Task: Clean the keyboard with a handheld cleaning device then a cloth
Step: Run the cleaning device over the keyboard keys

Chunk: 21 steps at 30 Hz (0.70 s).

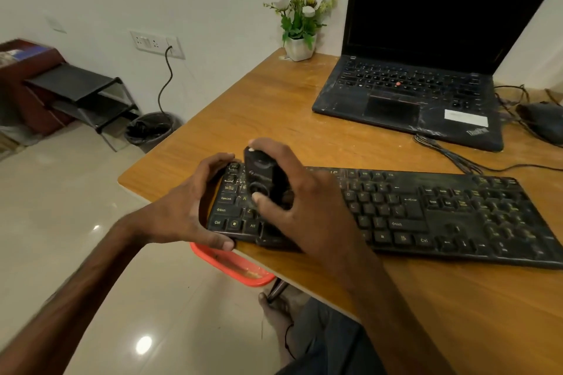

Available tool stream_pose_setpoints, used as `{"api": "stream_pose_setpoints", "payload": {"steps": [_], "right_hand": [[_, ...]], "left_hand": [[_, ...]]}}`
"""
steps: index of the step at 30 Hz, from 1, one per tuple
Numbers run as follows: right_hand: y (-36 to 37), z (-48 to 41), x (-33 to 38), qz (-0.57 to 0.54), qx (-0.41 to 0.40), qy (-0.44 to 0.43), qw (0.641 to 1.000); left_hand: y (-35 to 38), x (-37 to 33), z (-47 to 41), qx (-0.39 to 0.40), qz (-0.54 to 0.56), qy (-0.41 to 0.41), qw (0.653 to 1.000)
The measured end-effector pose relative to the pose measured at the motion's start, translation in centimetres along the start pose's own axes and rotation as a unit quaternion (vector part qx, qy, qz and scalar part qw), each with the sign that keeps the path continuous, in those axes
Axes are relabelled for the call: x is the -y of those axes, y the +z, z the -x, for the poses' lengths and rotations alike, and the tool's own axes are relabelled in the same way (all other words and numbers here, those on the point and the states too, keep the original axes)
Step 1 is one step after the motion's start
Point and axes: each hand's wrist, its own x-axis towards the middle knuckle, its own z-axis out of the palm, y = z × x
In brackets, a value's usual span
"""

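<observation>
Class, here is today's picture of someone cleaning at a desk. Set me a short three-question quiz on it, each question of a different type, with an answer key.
1. True or false: the right hand holds the cleaning device over the left part of the keyboard.
2. What does the left hand grip? A) a cup B) the keyboard's left end C) a book
3. Fill in: behind the keyboard stands an open ____ with a dark screen.

Key: 1 true; 2 B; 3 laptop.
</observation>
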Motion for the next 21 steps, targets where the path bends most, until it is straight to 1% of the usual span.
{"api": "stream_pose_setpoints", "payload": {"steps": [2, 5, 7, 9, 10, 12, 14, 17, 18, 19, 21], "right_hand": [[0.3, 0.2, 0.1, 0.016, 0.021, -0.028, 0.999], [-1.0, -0.8, -1.3, 0.049, -0.011, 0.006, 0.999], [-1.7, -0.9, -1.8, 0.036, -0.024, 0.022, 0.999], [-1.4, -0.2, -1.0, 0.002, 0.010, 0.009, 1.000], [-1.0, 0.5, -0.3, -0.004, 0.030, -0.008, 0.999], [-0.5, 1.5, 0.3, 0.003, 0.046, -0.038, 0.998], [-0.8, 1.7, 0.0, 0.022, 0.038, -0.026, 0.999], [-1.9, 1.3, -0.8, 0.095, -0.008, -0.013, 0.995], [-2.0, 1.4, -0.8, 0.099, -0.019, -0.005, 0.995], [-1.9, 1.7, -0.4, 0.084, -0.020, 0.005, 0.996], [-1.0, 2.6, 0.9, 0.036, 0.004, 0.006, 0.999]], "left_hand": [[0.1, -0.2, 0.0, 0.002, 0.004, 0.001, 1.000], [0.1, -0.4, 0.0, -0.009, -0.003, -0.005, 1.000], [0.2, -0.5, 0.0, -0.011, -0.008, -0.007, 1.000], [0.1, -0.3, -0.1, -0.014, -0.018, -0.002, 1.000], [0.1, -0.3, -0.1, -0.013, -0.022, 0.002, 1.000], [0.2, -0.1, -0.2, -0.016, -0.034, 0.012, 0.999], [0.3, 0.1, -0.3, -0.024, -0.046, 0.026, 0.998], [0.3, 0.3, -0.3, -0.033, -0.052, 0.030, 0.998], [0.2, 0.4, -0.3, -0.034, -0.055, 0.031, 0.997], [0.1, 0.5, -0.3, -0.035, -0.060, 0.031, 0.997], [0.0, 0.6, -0.3, -0.041, -0.070, 0.031, 0.996]]}}
